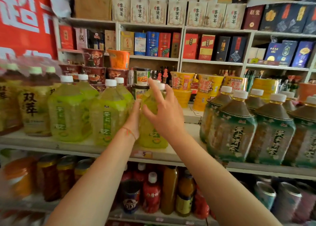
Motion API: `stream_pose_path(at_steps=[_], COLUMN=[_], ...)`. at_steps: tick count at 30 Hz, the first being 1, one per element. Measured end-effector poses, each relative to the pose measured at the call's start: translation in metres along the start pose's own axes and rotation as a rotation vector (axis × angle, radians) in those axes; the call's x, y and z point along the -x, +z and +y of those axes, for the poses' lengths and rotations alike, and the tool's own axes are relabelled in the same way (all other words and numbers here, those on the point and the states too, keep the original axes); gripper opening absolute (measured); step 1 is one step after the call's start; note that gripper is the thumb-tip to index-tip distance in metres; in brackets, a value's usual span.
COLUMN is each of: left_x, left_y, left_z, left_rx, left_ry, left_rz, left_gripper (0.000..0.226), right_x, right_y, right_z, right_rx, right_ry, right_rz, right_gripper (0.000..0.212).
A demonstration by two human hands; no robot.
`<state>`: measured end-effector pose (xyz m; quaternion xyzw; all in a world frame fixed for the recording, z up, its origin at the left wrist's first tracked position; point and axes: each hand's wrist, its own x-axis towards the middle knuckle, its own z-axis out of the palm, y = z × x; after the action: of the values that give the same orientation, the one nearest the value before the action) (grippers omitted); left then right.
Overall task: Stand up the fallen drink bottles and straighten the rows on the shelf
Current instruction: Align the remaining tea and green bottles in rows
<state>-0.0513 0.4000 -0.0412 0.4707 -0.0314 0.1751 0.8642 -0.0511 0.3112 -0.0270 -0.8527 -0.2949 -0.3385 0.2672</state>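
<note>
Large green-tea bottles with white caps stand in a row on the white shelf (77, 148). One green bottle (150, 135) stands upright at the row's right end, between my hands. My left hand (134, 118) lies flat against its left side, between it and the neighbouring green bottle (109, 116). My right hand (164, 109) hovers in front of its upper part with fingers spread, gripping nothing. Dark tea bottles (230, 131) with floral labels stand in rows to the right. Amber tea bottles (34, 106) stand at the far left.
A gap of bare shelf lies between the green bottle and the dark tea bottles. Instant noodle cups (183, 83) are stacked behind the bottles. Boxed liquor (153, 42) fills the upper shelves. Smaller bottles and cans (152, 191) fill the shelf below.
</note>
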Motion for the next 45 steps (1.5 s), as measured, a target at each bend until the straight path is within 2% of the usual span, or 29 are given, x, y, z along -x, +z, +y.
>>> stream_pose_path(at_steps=[1, 4, 6, 12, 15, 18, 22, 24, 26, 29, 31, 33, 39, 45], left_x=[-0.006, -0.012, -0.019, -0.016, -0.023, -0.026, -0.025, -0.022, -0.021, -0.019, -0.016, -0.012, -0.005, 0.006], left_y=[0.000, -0.007, -0.012, 0.007, 0.016, 0.022, 0.021, 0.021, 0.021, 0.019, 0.016, 0.016, 0.020, 0.031], left_z=[0.000, 0.004, 0.003, 0.004, 0.000, -0.004, -0.011, -0.012, -0.011, -0.016, -0.023, -0.029, -0.033, -0.036], left_rx=[0.059, -0.151, -0.190, -0.230, -0.211, -0.180, -0.139, -0.133, -0.130, -0.099, -0.090, -0.099, -0.083, -0.071], left_ry=[-0.008, -0.018, -0.018, -0.148, -0.139, -0.178, -0.179, -0.184, -0.184, -0.233, -0.233, -0.222, -0.238, -0.255], left_rz=[-0.020, -0.047, -0.080, -0.207, -0.224, -0.202, -0.212, -0.219, -0.206, -0.121, -0.106, -0.120, -0.130, -0.214], left_gripper=[0.031, 0.037, 0.038, 0.034, 0.042, 0.046, 0.050, 0.046, 0.035, 0.039, 0.043, 0.049, 0.050, 0.050], right_x=[-0.004, -0.011, -0.008, 0.000, 0.005, 0.005, 0.005, 0.010, 0.017, 0.024, 0.023, 0.022, 0.035, 0.040], right_y=[0.002, 0.001, 0.000, -0.014, -0.025, -0.036, -0.039, -0.038, -0.039, -0.039, -0.039, -0.038, -0.042, -0.055], right_z=[-0.001, 0.000, 0.002, 0.015, 0.027, 0.035, 0.037, 0.038, 0.038, 0.042, 0.047, 0.049, 0.044, 0.047], right_rx=[0.058, 0.069, 0.060, -0.032, -0.158, -0.228, -0.148, -0.156, -0.286, -0.629, -0.817, -0.893, -0.921, -0.869], right_ry=[-0.001, 0.047, 0.060, 0.092, 0.122, 0.142, 0.083, 0.054, 0.053, 0.306, 0.560, 0.683, 0.685, 0.625], right_rz=[-0.030, -0.044, -0.030, -0.008, -0.003, -0.081, -0.155, -0.123, -0.010, 0.075, 0.002, -0.051, -0.018, 0.052], right_gripper=[0.067, 0.050, 0.048, 0.052, 0.062, 0.073, 0.080, 0.081, 0.084, 0.089, 0.094, 0.093, 0.086, 0.074])
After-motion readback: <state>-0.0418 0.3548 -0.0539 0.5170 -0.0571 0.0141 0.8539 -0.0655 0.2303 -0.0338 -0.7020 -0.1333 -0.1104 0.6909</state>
